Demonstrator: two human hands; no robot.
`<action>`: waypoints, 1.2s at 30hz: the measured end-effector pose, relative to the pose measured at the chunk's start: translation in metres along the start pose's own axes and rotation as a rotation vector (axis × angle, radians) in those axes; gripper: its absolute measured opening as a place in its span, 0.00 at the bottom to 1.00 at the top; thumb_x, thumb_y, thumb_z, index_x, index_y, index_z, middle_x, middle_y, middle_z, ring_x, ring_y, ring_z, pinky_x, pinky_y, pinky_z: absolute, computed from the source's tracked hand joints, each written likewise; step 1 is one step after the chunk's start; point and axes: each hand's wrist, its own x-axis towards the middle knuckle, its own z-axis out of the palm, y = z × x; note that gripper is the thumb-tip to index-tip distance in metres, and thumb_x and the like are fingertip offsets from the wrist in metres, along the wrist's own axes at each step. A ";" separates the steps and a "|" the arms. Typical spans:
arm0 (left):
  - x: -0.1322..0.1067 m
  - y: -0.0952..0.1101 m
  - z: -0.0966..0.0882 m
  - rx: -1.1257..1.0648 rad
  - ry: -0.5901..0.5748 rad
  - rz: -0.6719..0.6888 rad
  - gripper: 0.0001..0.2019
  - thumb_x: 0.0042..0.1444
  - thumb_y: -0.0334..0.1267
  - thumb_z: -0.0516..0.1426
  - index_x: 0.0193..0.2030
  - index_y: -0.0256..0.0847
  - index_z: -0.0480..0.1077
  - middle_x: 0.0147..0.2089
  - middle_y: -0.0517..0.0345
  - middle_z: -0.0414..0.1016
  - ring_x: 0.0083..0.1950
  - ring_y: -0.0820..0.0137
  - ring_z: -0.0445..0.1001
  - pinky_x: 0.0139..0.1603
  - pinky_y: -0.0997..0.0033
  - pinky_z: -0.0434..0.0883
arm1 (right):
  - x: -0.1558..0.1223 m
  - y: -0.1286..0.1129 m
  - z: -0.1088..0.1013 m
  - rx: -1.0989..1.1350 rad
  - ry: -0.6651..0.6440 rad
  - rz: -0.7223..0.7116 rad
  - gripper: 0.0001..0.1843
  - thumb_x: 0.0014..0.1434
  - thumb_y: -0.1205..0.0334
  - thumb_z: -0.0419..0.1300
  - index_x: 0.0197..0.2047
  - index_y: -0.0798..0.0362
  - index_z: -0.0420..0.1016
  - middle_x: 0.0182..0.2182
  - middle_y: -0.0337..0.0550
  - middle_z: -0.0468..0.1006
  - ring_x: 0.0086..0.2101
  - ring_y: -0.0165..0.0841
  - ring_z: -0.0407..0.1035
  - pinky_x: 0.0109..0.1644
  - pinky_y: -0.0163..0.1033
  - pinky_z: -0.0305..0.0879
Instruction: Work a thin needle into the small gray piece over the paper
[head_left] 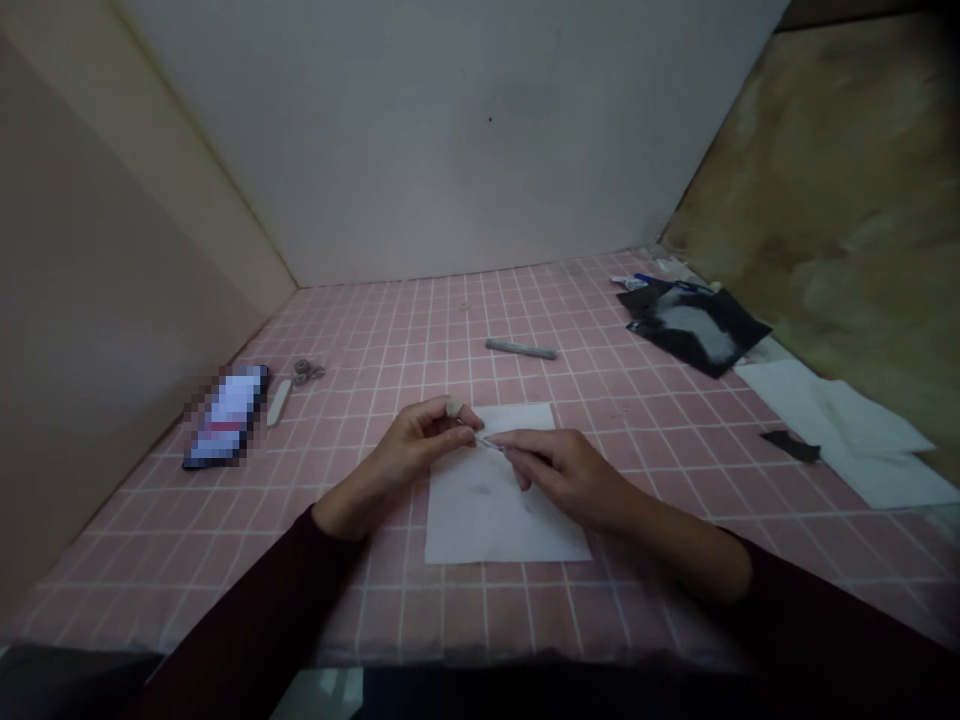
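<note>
Pink grid-patterned mat (420, 340) is covering the work surface, with pale walls (450, 130) rising behind it. At far left, a pixelated phone-shaped object (225, 415) is lying beside a white nail file (277, 402) and small ring-handled scissors (306, 372). Left of centre, the left hand (412, 450) is curling inward, pinching one end of a slim metal implement (487, 442); the right hand (570, 475) is grasping its other end, both above a white paper sheet (480, 530). Beyond them, a grey marker (521, 348) is lying on the mat. At right, a black plastic pouch (694, 325) is lying near overlapping white sheets (832, 430) and a black scrap (791, 446).
</note>
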 end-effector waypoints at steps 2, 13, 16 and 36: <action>0.000 -0.001 0.000 -0.006 -0.029 0.021 0.10 0.55 0.36 0.65 0.44 0.38 0.75 0.39 0.54 0.79 0.40 0.70 0.76 0.45 0.69 0.72 | 0.003 0.000 -0.004 0.275 -0.067 0.225 0.19 0.64 0.58 0.55 0.53 0.55 0.79 0.21 0.34 0.68 0.18 0.23 0.54 0.23 0.32 0.52; -0.001 0.006 0.003 -0.115 0.091 -0.008 0.11 0.59 0.35 0.60 0.48 0.38 0.74 0.42 0.53 0.78 0.38 0.70 0.76 0.45 0.68 0.72 | 0.004 -0.005 -0.003 0.464 -0.072 0.295 0.23 0.61 0.55 0.59 0.55 0.57 0.78 0.21 0.32 0.67 0.16 0.20 0.48 0.19 0.32 0.41; -0.001 0.006 0.002 -0.076 0.041 -0.027 0.11 0.59 0.38 0.61 0.48 0.38 0.74 0.44 0.52 0.77 0.42 0.69 0.76 0.46 0.68 0.71 | 0.004 -0.002 -0.004 0.337 -0.057 0.226 0.21 0.62 0.56 0.57 0.54 0.56 0.78 0.21 0.33 0.68 0.17 0.22 0.52 0.22 0.33 0.46; -0.001 -0.001 0.001 0.032 -0.052 -0.029 0.12 0.52 0.36 0.67 0.42 0.36 0.74 0.36 0.57 0.75 0.38 0.73 0.74 0.41 0.72 0.70 | -0.004 -0.005 0.004 -0.189 -0.073 -0.064 0.10 0.68 0.65 0.49 0.39 0.54 0.70 0.25 0.37 0.72 0.27 0.29 0.66 0.37 0.37 0.60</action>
